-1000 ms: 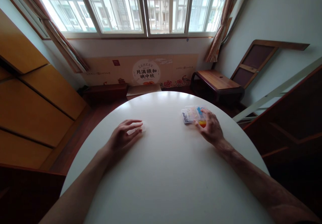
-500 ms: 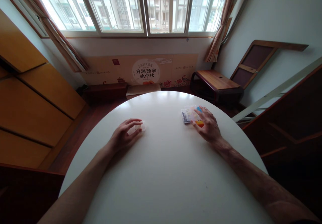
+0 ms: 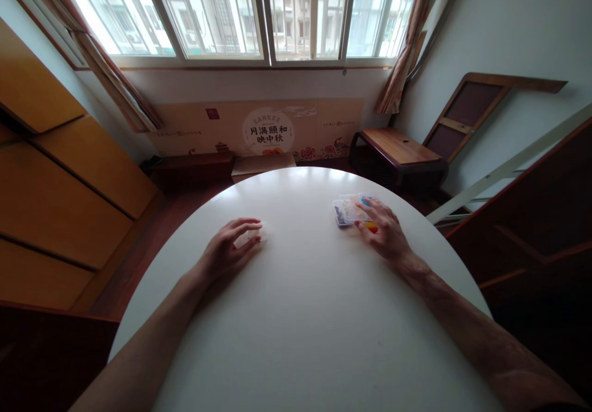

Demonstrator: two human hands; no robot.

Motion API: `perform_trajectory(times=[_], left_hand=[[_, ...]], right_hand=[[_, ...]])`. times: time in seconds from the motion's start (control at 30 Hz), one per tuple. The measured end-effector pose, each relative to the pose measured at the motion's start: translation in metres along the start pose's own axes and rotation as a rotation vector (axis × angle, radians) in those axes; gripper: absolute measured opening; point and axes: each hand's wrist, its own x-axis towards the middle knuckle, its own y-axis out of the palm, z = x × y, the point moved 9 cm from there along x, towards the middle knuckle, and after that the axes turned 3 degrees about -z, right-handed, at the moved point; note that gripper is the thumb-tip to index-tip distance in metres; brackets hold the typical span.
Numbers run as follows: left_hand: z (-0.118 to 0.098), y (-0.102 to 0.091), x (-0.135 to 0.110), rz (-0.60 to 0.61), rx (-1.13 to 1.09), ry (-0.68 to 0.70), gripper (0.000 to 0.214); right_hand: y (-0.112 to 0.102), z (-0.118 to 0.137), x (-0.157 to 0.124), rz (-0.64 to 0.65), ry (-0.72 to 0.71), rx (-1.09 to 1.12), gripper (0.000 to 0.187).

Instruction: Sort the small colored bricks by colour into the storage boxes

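My left hand (image 3: 227,249) lies on the white round table (image 3: 300,313) with its fingers curled lightly round a small clear plastic piece (image 3: 257,234); fingertips touch it. My right hand (image 3: 385,233) rests at the right of the table, fingers spread over the near edge of a small clear plastic box (image 3: 350,209) with coloured pieces inside: blue, orange, yellow and dark ones. Part of the box is hidden under my fingers.
A low wooden bench (image 3: 398,148) stands beyond the table at the right, with a framed panel (image 3: 467,116) leaning on the wall. A printed cardboard board (image 3: 268,131) runs under the window. Wooden cabinets (image 3: 55,184) line the left side.
My right hand has shifted slightly on the box, and the box has slid a little away from me. My left hand has stayed put.
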Motion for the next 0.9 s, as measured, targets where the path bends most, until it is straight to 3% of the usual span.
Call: perform_trajectory(times=[0.67,0.9], left_hand=[[0.003,0.003,-0.002,0.022,0.031,0.011,0.034],[0.017,-0.004,-0.003,0.036,0.146,-0.070,0.062]], right_hand=[[-0.003,0.002,0.002,-0.015,-0.028,0.030,0.051],[-0.021,0.025,0.002,-0.093,-0.070,0.025,0.057]])
